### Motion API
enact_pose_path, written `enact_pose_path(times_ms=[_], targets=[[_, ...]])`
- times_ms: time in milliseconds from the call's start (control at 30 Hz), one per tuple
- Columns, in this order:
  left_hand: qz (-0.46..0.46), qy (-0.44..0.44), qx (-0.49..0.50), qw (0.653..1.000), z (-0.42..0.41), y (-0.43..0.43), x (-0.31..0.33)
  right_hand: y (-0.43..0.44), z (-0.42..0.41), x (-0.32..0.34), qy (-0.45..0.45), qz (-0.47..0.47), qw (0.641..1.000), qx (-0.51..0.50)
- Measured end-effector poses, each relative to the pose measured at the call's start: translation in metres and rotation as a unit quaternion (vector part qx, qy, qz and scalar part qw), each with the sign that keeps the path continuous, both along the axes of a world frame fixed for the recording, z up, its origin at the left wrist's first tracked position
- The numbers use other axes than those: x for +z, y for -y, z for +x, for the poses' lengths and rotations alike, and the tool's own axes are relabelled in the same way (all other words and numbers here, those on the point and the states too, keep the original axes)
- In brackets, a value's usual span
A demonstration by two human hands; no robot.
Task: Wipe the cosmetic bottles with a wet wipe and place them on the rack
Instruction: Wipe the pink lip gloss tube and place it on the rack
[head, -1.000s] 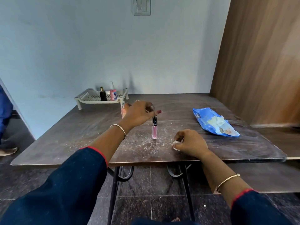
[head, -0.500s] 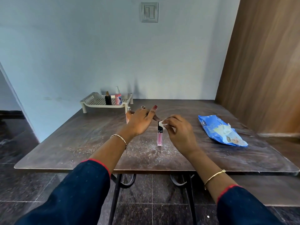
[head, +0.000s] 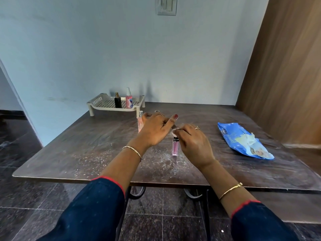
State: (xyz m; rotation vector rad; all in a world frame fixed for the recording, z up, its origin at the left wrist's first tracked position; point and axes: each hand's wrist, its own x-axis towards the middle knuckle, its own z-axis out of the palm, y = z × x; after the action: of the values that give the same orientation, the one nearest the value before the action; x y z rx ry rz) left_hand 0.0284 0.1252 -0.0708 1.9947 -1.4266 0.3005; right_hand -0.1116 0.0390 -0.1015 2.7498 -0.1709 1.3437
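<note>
Well, the upright pink tube (head: 175,148) seems black-capped beneath the wipe (head: 174,130).

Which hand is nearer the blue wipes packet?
Right. The right hand, pinching a wipe at the pink tube, lies left of the blue wipes packet; the left hand is farther left.

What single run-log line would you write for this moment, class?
step: wiping | pink tube: upright on table | right hand: pinches wet wipe at its cap | left hand: by cap, grip unclear | rack: black bottle, pink bottle
</note>
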Motion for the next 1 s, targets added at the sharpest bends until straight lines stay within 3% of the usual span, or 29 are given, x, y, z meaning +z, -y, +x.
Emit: enact_pose_path(times_ms=[400, 733, 1000], targets=[[0.007, 0.006, 0.004, 1.000, 0.002, 0.002, 0.003, -0.002, -0.010, -0.025, -0.100, 0.014, 0.995, -0.001], [0.001, -0.012, -0.019, 1.000, 0.001, 0.003, 0.003, -0.001, 0.001, -0.001, 0.009, -0.032, 0.999, -0.029], [0.021, -0.054, -0.037, 0.998, 0.001, 0.003, 0.009, -0.006, -0.004, -0.025, -0.042, 0.010, 0.998, -0.036]])
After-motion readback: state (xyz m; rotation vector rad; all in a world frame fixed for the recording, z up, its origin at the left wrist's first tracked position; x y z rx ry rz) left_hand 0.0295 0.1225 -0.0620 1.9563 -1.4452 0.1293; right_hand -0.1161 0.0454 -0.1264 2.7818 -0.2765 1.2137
